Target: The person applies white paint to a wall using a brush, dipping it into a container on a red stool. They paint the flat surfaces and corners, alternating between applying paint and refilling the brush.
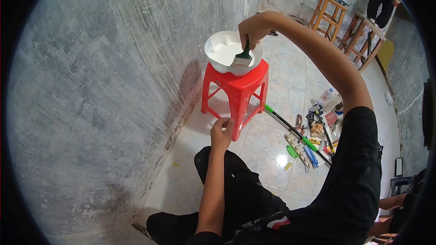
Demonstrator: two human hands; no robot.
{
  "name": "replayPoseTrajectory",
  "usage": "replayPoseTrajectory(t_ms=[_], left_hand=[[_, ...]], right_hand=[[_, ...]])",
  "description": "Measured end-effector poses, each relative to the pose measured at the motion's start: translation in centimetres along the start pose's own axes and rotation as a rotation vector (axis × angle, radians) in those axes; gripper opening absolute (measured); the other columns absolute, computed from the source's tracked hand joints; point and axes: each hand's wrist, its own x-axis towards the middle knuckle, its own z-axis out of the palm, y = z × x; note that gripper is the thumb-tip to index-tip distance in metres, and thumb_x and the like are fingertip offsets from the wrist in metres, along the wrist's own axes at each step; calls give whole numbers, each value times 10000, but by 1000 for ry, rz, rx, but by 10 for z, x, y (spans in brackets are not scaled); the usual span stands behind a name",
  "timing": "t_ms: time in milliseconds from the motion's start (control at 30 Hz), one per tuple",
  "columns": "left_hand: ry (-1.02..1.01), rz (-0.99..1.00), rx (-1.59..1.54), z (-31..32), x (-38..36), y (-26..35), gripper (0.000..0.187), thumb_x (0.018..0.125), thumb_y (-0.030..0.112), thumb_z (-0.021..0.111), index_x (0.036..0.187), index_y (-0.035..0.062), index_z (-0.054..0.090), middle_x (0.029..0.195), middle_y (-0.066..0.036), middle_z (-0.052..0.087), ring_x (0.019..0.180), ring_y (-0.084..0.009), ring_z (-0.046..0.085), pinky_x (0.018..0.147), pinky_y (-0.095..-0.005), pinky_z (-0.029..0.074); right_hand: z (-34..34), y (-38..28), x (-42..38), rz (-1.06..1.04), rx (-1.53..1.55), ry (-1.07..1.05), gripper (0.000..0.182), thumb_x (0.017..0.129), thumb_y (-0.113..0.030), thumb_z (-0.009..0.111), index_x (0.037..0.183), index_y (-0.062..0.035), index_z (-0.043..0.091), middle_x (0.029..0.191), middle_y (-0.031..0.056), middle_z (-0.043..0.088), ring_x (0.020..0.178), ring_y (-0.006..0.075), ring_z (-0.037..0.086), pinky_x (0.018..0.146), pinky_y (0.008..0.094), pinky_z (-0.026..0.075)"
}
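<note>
My right hand (255, 28) reaches out over a white bowl (211, 56) and grips the dark green handle of a wide flat paintbrush (244, 57), bristles pointing down. The brush overlaps the bowl's near right rim. White paint (226, 53) fills the lower part of the bowl. Under it stands a red plastic stool (240, 87), close to the grey wall. Nearer to me, my left hand (221, 132) hangs in front of the stool's near leg, its fingers curled in toward the thumb with no object showing in them.
A bare grey wall (109, 86) runs along my left. On the tiled floor to the right lie a green-and-black pole (293, 129) and a cluster of tools and bottles (318, 124). Wooden stools (328, 16) stand at the back, with a person (382, 0) there; another person's arms (388, 213) show lower right.
</note>
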Motion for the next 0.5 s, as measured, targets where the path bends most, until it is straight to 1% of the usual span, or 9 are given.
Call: replayPoseTrajectory(t_ms=[267, 333, 367, 433, 467, 500], left_hand=[[8, 5, 10, -1, -5, 5, 278, 964, 227, 665, 1021, -43, 699, 942, -153, 726, 853, -232, 690, 793, -357, 541], [0, 9, 12, 0, -6, 6, 280, 960, 231, 669, 1021, -41, 699, 937, -150, 723, 849, -232, 689, 790, -358, 540], [2, 5, 13, 0, -6, 6, 280, 960, 231, 669, 1021, -41, 699, 937, -150, 723, 849, -232, 689, 790, -358, 540], [-13, -10, 0, -1, -8, 6, 279, 955, 232, 673, 1016, -38, 699, 930, -144, 721, 851, -230, 689, 792, -359, 538], [-10, -20, 6, -2, -9, 6, 279, 955, 232, 673, 1016, -38, 699, 930, -144, 721, 851, -230, 689, 792, -359, 538], [-6, -1, 1, -2, -10, 6, 275, 954, 231, 674, 1013, -37, 698, 929, -143, 720, 846, -231, 689, 781, -359, 537]], right_hand=[[-5, 8, -16, 18, 35, 39, 377, 792, -107, 743, 1167, -116, 770, 842, 66, 735, 723, 170, 634, 643, 328, 508], [-9, 14, -22, 22, 62, 62, 368, 802, -102, 744, 1169, -131, 772, 801, 42, 720, 673, 140, 612, 600, 311, 492], [-10, 18, -26, 18, 63, 59, 368, 802, -102, 744, 1169, -131, 772, 801, 42, 720, 673, 140, 612, 600, 311, 492], [-12, 25, -36, 59, 109, 79, 356, 814, -97, 745, 1167, -134, 773, 759, 24, 702, 627, 112, 593, 557, 299, 470], [-12, 30, -38, 63, 133, 92, 354, 824, -89, 740, 1175, -130, 771, 738, 13, 694, 582, 92, 556, 506, 285, 435], [-11, 36, -41, 55, 136, 88, 354, 824, -89, 740, 1175, -130, 771, 738, 13, 694, 582, 92, 556, 506, 285, 435]])
